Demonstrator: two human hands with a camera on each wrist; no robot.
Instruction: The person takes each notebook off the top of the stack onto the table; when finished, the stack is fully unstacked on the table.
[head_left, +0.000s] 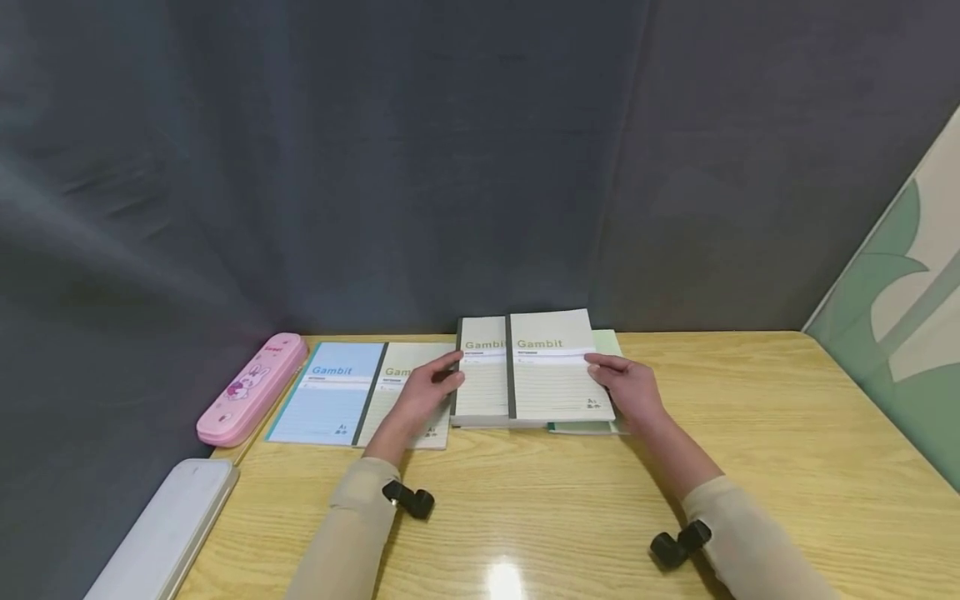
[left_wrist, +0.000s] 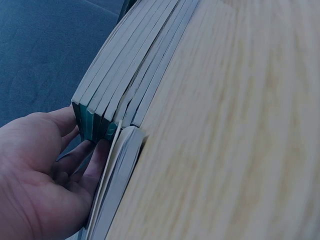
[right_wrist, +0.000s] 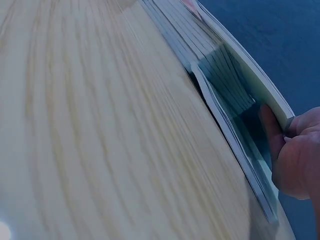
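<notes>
Dark cloth backdrop (head_left: 450, 167) is hanging behind everything; wood-grain desk (head_left: 750, 467) is carrying the whole lot; leaf-print panel (head_left: 915, 350) is standing off to the right. Notebook stack (head_left: 482, 387) is sitting mid-desk near the back, cream "Gambit" cover facing up. Top "Gambit" notebook (head_left: 561, 383) is overlapping the stack's right part and sticking out past it, right side tipping up clear of what's below. Blue "Gambit" notebook (head_left: 326, 400) is lying left of the stack, cream dark-spined notebook (head_left: 386, 404) filling the space between. Light green notebook (head_left: 607, 340) is peeking out under the top one, right of the stack. White case (head_left: 165, 529) is lying at the desk's left edge; pink rabbit-print pencil case (head_left: 251, 387) is sitting just beyond it. Left hand (head_left: 416, 400) is resting extended, relaxed fingers against the stack's spine side, not wrapping round anything. Right hand (head_left: 633, 392) is pinching the top notebook's right edge, one finger going underneath. Black wrist cameras (head_left: 408, 500) are riding on both sleeves.
</notes>
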